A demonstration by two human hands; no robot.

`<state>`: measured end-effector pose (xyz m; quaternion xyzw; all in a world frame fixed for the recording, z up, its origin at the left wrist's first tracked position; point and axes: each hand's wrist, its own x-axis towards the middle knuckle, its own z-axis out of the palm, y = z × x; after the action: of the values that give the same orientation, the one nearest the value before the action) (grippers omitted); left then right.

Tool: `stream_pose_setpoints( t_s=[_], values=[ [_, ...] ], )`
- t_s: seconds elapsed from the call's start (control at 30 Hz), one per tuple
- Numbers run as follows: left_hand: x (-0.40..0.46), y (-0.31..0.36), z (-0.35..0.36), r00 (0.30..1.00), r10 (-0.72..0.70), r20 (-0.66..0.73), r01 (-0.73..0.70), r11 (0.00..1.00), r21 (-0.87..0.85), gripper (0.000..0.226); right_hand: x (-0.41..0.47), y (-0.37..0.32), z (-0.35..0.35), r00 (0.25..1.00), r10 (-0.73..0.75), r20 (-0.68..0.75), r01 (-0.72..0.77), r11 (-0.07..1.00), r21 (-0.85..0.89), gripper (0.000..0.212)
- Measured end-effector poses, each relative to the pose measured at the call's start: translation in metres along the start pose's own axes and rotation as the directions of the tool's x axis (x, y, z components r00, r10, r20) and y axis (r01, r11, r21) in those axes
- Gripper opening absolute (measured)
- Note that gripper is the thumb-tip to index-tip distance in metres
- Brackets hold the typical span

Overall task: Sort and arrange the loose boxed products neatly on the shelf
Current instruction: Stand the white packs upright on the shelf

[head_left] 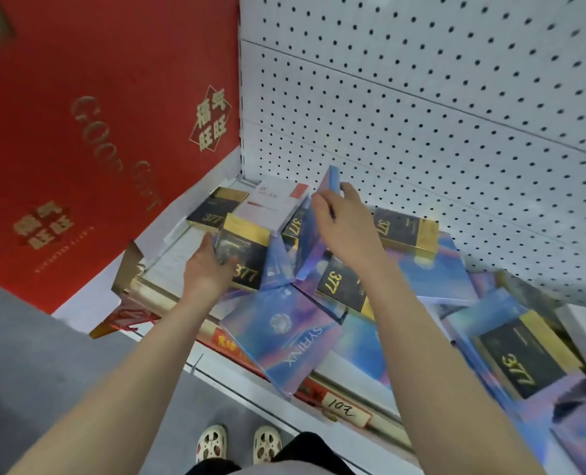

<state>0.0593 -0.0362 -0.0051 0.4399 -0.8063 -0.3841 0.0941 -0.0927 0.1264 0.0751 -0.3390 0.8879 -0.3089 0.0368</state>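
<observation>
Loose boxes lie jumbled on a white shelf [181, 255]. My left hand [207, 269] holds the near edge of a black-and-gold "377" box [247, 248] at the left of the pile. My right hand [339, 221] grips the top of a blue-purple iridescent box [313, 234] and stands it tilted on its edge near the back. A white-and-pink box [271, 204] lies behind them in the back corner. More "377" boxes [404, 231] and blue "SYRINX" boxes [284, 334] are scattered flat and overlapping to the right.
A white pegboard wall [421, 97] backs the shelf. A big red "GOOD GIFT" carton [96, 132] stands against its left end. A red price strip with a "10" tag [343, 409] runs along the front edge. Grey floor and my sandalled feet [240, 443] are below.
</observation>
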Motion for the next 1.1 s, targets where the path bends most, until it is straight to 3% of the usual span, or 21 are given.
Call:
stream_pose_setpoints(
  t_s=[0.1, 0.23, 0.43, 0.6, 0.67, 0.73, 0.8, 0.87, 0.93, 1.03, 1.1],
  values=[
    [-0.005, -0.003, -0.002, 0.999, 0.046, -0.014, -0.046, 0.999, -0.018, 0.050, 0.002, -0.001, -0.007, 0.989, -0.031, 0.144, 0.019, 0.996, 0.084, 0.042],
    [-0.010, -0.003, -0.005, 1.000, 0.030, -0.006, -0.030, 0.992, -0.119, 0.047, 0.013, 0.006, -0.011, 0.972, -0.073, 0.225, 0.037, 0.987, 0.158, 0.063],
    [-0.015, -0.006, -0.010, 0.998, 0.048, 0.035, -0.039, 0.976, -0.215, 0.038, 0.044, 0.028, -0.002, 0.974, -0.119, 0.191, 0.152, 0.973, -0.172, 0.082],
    [-0.016, -0.008, -0.010, 0.999, 0.044, 0.022, -0.038, 0.972, -0.230, 0.035, 0.070, 0.037, -0.005, 0.946, -0.238, 0.221, 0.268, 0.957, -0.115, 0.082],
    [-0.017, -0.008, -0.010, 1.000, 0.007, -0.001, -0.007, 0.962, -0.274, 0.034, 0.078, 0.038, -0.009, 0.944, -0.284, 0.167, 0.303, 0.948, -0.098, 0.082],
    [-0.016, -0.007, -0.009, 0.998, -0.055, -0.008, 0.048, 0.934, -0.354, 0.032, 0.086, 0.040, -0.013, 0.969, -0.238, 0.071, 0.240, 0.971, -0.017, 0.078],
    [-0.015, -0.005, -0.006, 0.995, -0.097, -0.001, 0.089, 0.915, -0.393, 0.030, 0.090, 0.043, -0.014, 0.996, -0.089, 0.022, 0.084, 0.978, 0.193, 0.067],
    [-0.014, -0.003, -0.002, 0.993, -0.118, -0.009, 0.106, 0.916, -0.388, 0.024, 0.090, 0.053, -0.006, 0.995, 0.059, 0.079, -0.082, 0.938, 0.336, 0.060],
    [-0.014, 0.000, 0.002, 0.991, -0.137, -0.005, 0.125, 0.914, -0.386, 0.020, 0.083, 0.064, 0.006, 0.986, 0.096, 0.139, -0.142, 0.916, 0.376, 0.063],
    [-0.012, 0.006, 0.005, 0.984, -0.176, 0.005, 0.165, 0.915, -0.368, 0.026, 0.075, 0.074, 0.020, 0.967, 0.205, 0.148, -0.253, 0.784, 0.566, 0.069],
    [-0.010, 0.006, 0.007, 0.981, -0.194, 0.014, 0.185, 0.910, -0.371, 0.022, 0.073, 0.077, 0.027, 0.925, 0.322, 0.200, -0.370, 0.653, 0.661, 0.060]
  ],
)
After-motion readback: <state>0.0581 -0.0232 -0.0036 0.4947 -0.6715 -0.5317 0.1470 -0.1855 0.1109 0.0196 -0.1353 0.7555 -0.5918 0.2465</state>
